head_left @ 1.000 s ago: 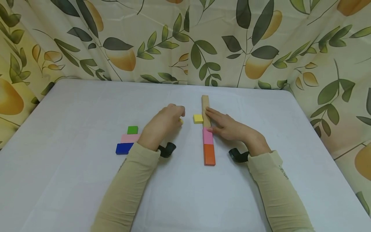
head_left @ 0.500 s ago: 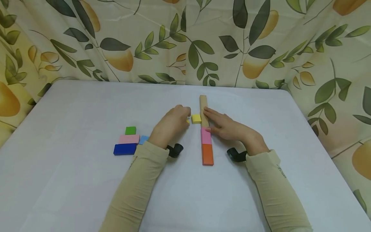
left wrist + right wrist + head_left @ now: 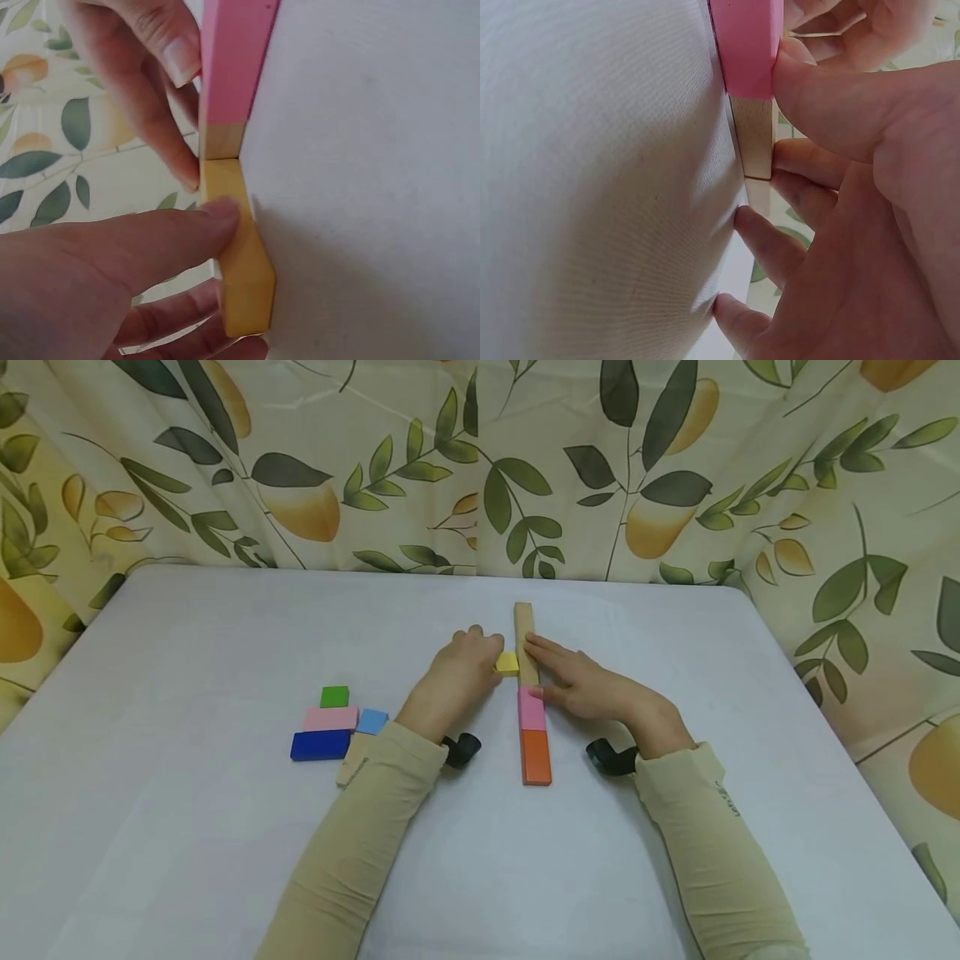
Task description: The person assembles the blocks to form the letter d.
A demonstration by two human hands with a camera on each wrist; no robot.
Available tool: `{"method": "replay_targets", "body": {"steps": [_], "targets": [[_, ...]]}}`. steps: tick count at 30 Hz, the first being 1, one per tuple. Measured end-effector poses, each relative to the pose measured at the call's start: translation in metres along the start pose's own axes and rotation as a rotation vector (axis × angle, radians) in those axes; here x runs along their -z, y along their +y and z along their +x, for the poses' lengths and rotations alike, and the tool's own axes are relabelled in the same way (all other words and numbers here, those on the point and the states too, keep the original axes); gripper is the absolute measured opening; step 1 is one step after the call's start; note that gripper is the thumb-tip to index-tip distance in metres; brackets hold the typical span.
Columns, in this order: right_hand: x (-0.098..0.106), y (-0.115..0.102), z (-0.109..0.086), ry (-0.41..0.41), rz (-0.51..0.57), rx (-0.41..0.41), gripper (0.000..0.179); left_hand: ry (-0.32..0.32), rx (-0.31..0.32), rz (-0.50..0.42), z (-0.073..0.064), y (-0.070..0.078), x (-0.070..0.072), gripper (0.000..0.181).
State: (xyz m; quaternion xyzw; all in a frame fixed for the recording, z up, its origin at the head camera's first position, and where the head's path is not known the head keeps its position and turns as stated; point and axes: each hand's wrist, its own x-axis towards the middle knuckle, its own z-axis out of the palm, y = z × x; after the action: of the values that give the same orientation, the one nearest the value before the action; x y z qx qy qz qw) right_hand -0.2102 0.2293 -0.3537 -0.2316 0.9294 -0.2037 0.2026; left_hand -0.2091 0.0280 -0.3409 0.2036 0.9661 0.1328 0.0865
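Observation:
My left hand (image 3: 453, 681) pinches a yellow block (image 3: 244, 259), its thumb on the near face and other fingers behind. In the head view the hand mostly hides that block, beside another yellow block (image 3: 507, 664). This one stands against the left side of a row. Wooden blocks (image 3: 523, 620) form the far part of the row, then a pink block (image 3: 532, 714) and an orange block (image 3: 536, 760). Along the row's right side, my right hand (image 3: 596, 693) lies with fingers extended, touching wood. Its thumb (image 3: 817, 101) rests at the pink block's side.
Left of my left forearm lie a green block (image 3: 334, 696), a light pink block (image 3: 331, 718), a dark blue block (image 3: 320, 746), a light blue block (image 3: 372, 721) and a pale wooden block (image 3: 356, 758) partly under the sleeve. A patterned curtain (image 3: 420, 527) hangs behind the white table (image 3: 187, 818).
My left hand has moved right with the yellow block, up to the yellow block at the row. The light blue and pale wooden blocks have come into sight. My right hand stays in place.

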Motion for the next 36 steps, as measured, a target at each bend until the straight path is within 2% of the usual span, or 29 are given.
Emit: {"method": "replay_targets", "body": {"steps": [8,13,24,36], "targets": [[0.0002,-0.0018,0.0018,-0.012,0.0,-0.017,0.072,0.027,0.006,0.024,0.0006,0.0011,-0.0026,0.035],[0.0007,-0.0027,0.0019,-0.017,0.002,-0.019,0.072,0.023,0.012,0.024,0.0008,0.0007,-0.0031,0.037],[0.001,-0.0019,0.0018,-0.017,0.002,-0.012,0.072,0.053,0.003,0.049,-0.0008,0.0016,-0.0056,0.033],[0.0011,-0.0026,0.0011,-0.014,0.0,-0.014,0.071,0.039,0.039,0.002,-0.0054,-0.0006,0.0033,0.035]]}}
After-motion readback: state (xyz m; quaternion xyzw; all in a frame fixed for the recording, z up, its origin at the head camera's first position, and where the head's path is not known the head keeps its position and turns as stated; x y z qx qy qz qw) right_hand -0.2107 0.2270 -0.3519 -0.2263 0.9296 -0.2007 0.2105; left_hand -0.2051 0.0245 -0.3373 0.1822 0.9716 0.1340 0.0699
